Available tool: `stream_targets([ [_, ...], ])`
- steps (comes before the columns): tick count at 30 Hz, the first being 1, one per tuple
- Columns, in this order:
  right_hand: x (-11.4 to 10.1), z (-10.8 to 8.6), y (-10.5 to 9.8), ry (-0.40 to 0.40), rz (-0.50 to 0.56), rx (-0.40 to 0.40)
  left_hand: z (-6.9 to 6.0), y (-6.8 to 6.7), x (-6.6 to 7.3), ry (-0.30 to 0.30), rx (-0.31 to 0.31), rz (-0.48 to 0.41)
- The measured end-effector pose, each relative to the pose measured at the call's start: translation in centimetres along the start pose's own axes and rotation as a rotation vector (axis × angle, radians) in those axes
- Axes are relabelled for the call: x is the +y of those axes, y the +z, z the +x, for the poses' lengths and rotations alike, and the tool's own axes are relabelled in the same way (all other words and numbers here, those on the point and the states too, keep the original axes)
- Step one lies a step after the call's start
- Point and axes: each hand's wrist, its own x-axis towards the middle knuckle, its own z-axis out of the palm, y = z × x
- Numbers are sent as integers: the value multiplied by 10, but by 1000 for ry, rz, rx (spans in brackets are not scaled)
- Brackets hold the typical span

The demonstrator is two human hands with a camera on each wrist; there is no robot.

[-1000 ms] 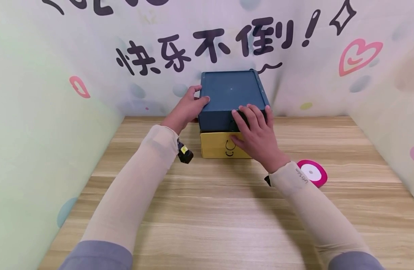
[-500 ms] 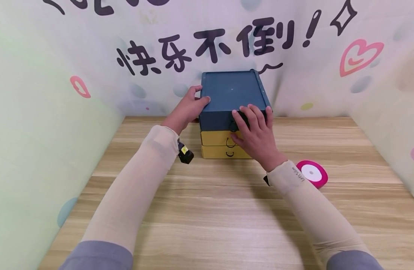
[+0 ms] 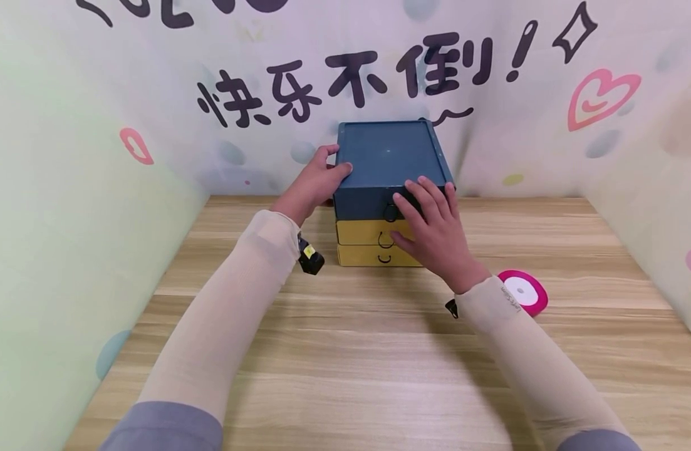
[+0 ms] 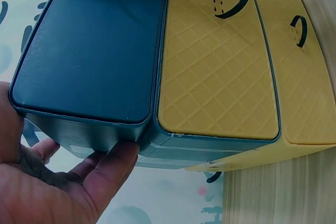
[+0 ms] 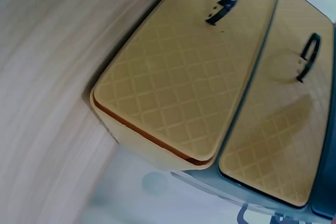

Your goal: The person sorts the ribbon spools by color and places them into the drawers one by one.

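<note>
A small three-drawer unit (image 3: 387, 150) stands against the back wall in the head view. Its top drawer (image 4: 94, 51) has a dark blue front; the middle drawer (image 4: 215, 82) and bottom drawer (image 5: 168, 77) have yellow quilted fronts with black loop handles. All three fronts look flush. My left hand (image 3: 311, 185) grips the unit's upper left side, thumb over the top edge and fingers along the side wall. Spread over the right part of the front, my right hand (image 3: 438, 235) has its fingertips at the top drawer's upper edge and its thumb by the middle drawer.
On the wooden table (image 3: 356, 363) lies a round magenta-and-white object (image 3: 525, 291), like a ribbon spool, beside my right wrist. A printed cloth wall (image 3: 266, 150) rises directly behind the unit, and pale side walls flank the table.
The middle drawer, which stuck out a little a second ago, has gone in level with the bottom one. My right hand has since shifted slightly right. My left hand keeps its place.
</note>
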Motion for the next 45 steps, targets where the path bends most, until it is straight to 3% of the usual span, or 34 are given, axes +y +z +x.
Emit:
stream_targets([
  [8, -3, -10, -21, 44, 191, 48, 0, -1, 1, -4, -2, 9],
  [15, -6, -29, -36, 58, 297, -13, 0, 0, 1, -13, -7, 14],
  [18, -6, -38, -39, 110, 355, -28, 0, 0, 1, -15, -5, 21],
  [21, -8, -47, -40, 237, 448, -75, 0, 0, 2, -15, -2, 22],
  [28, -18, -59, -35, 598, 663, -282, -1, -1, 2, -12, -5, 19],
  [35, -18, -65, -18, 1018, 1017, -455, 1, -2, 0, -14, 2, 17],
  [40, -19, -67, -6, 1188, 1223, -514, 0, -1, 0, -13, 0, 20],
  [45, -21, -66, 4, 1297, 1372, -600, 0, 0, 0, -13, 0, 16],
])
